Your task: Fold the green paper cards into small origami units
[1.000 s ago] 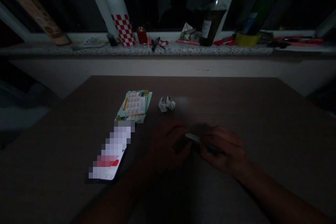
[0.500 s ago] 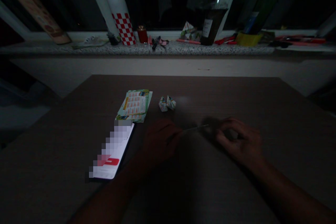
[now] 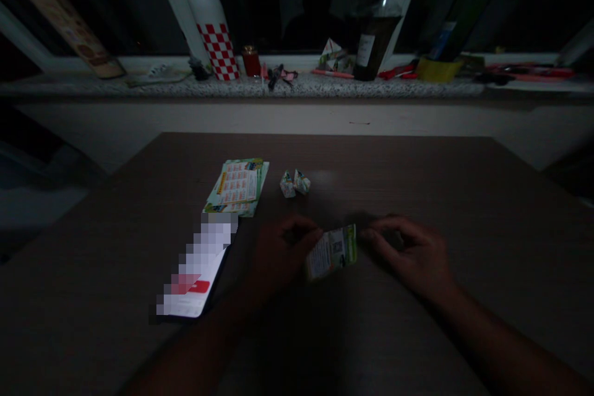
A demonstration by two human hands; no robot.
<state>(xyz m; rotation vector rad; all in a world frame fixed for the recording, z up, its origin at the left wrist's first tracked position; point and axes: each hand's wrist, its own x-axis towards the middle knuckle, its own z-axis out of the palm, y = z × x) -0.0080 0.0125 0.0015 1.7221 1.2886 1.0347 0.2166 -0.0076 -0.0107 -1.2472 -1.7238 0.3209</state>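
My left hand [image 3: 285, 250] pinches the upper left corner of a small printed paper slip [image 3: 336, 246] between thumb and forefinger. The slip's broad face, with dark print, a square code and a green right edge, is turned toward me. Just right of that edge is my right hand [image 3: 411, 250], its thumb and forefinger tips together and a small gap away from the paper. Beyond my left hand lie two small folded paper pieces [image 3: 295, 183], side by side. A stack of similar printed slips [image 3: 239, 182] rests to their left.
A lit phone [image 3: 199, 286] lies on the brown table [image 3: 417, 167], left of my left forearm. On the stone windowsill [image 3: 306, 88] behind stand a red-checkered white bottle [image 3: 218, 37], a dark cup [image 3: 374, 49], a green bottle [image 3: 473, 6] and pens.
The slip was seen nearly edge-on as a thin line; now its printed face is tilted toward me. My right hand has moved left, closer to it.
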